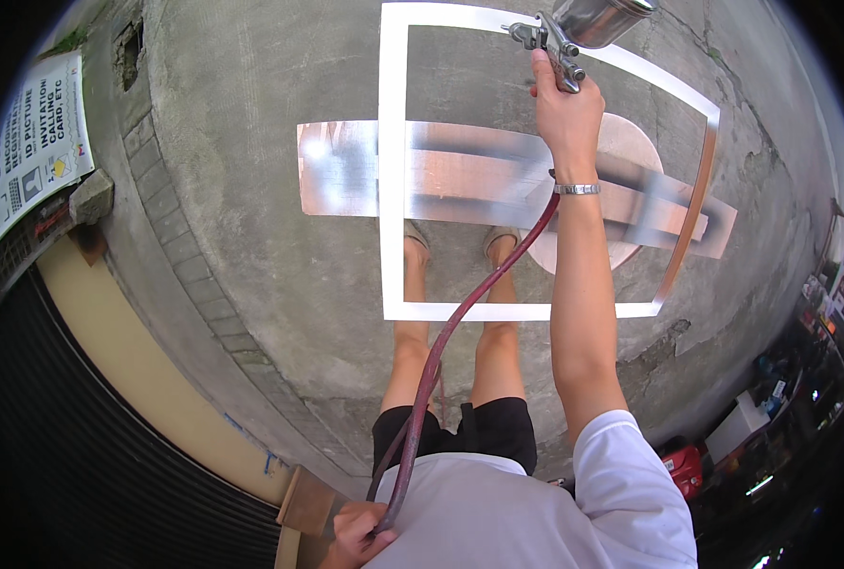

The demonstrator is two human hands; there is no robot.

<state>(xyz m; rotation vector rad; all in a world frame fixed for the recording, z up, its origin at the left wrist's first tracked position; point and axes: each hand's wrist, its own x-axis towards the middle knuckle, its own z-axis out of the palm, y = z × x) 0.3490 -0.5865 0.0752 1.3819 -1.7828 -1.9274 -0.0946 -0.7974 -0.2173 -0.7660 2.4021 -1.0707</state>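
My right hand (566,119) grips a metal spray gun (556,52) with a silver cup, raised over the top bar of a rectangular frame (393,190). The frame is mostly white; its right bar is largely brown. Behind it lie a long cardboard strip (337,171) marked with gray and white paint and a pale round board (631,133). A dark red hose (469,303) runs from near my right wrist down to my left hand (360,531), which grips it low beside my shirt. My feet and legs show through the frame's lower part.
Cracked concrete floor (232,142) surrounds the work. On the left are a printed signboard (33,152), a concrete block (90,199), a beige wall and a dark ribbed shutter (90,398). At the lower right are a red object (683,469), a white box (735,427) and dark clutter.
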